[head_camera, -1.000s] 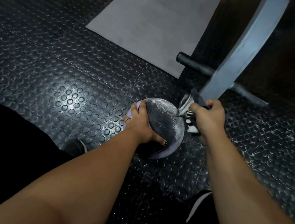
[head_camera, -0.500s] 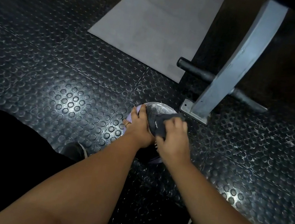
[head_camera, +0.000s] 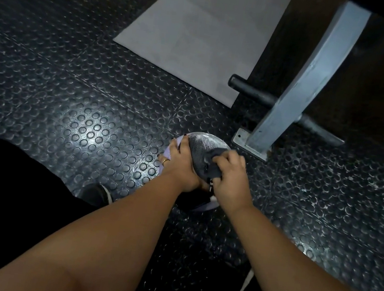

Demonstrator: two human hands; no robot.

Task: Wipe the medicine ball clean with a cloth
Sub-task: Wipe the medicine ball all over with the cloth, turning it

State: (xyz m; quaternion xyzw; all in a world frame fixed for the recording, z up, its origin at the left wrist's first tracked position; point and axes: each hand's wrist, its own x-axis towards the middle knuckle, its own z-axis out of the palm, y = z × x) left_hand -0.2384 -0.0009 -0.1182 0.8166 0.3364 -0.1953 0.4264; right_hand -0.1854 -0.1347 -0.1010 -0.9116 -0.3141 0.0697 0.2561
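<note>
A grey and lilac medicine ball [head_camera: 204,144] sits on the studded black rubber floor in the middle of the view. My left hand [head_camera: 179,164] grips its left side, fingers curled over the lilac panel. My right hand [head_camera: 232,175] holds a dark grey cloth [head_camera: 213,163] bunched against the ball's top right surface. Both hands hide the ball's near half.
A grey metal post with a bolted foot plate [head_camera: 252,144] stands just right of the ball, crossed by a black bar [head_camera: 250,90]. A grey mat [head_camera: 201,35] lies behind. My shoes [head_camera: 97,193] are near the ball's left and lower right.
My right hand came in from the ball's right side, bringing the cloth onto the top of the ball, then shifted slightly right across it. My left hand kept its hold.
</note>
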